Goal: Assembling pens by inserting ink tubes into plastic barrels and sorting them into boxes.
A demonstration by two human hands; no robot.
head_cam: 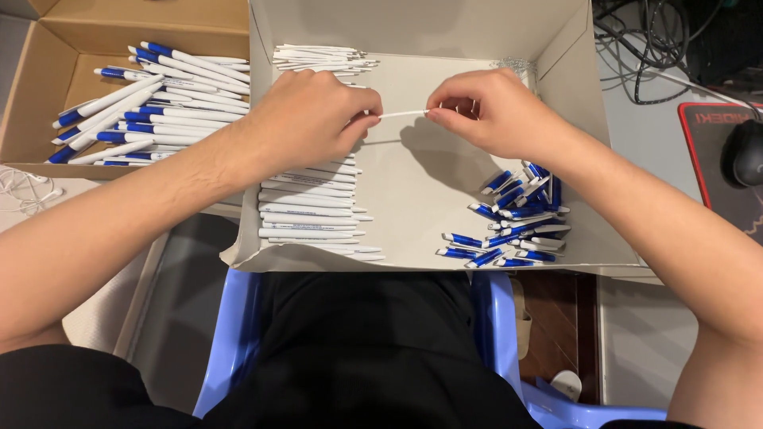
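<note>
Thin white refill (402, 114) lies horizontal between the hands, left hand (306, 119) curled shut around one end, right hand (485, 111) fingertips pinching the other, over the white box (572, 71).

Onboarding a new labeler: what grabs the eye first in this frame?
Two bare hands, left hand and right hand, meet mid-frame over a white tray, pinching a thin white refill between them. White pen barrels lie stacked below the left hand, blue clips heaped lower right, finished blue-and-white pens in the cardboard box upper left.
</note>
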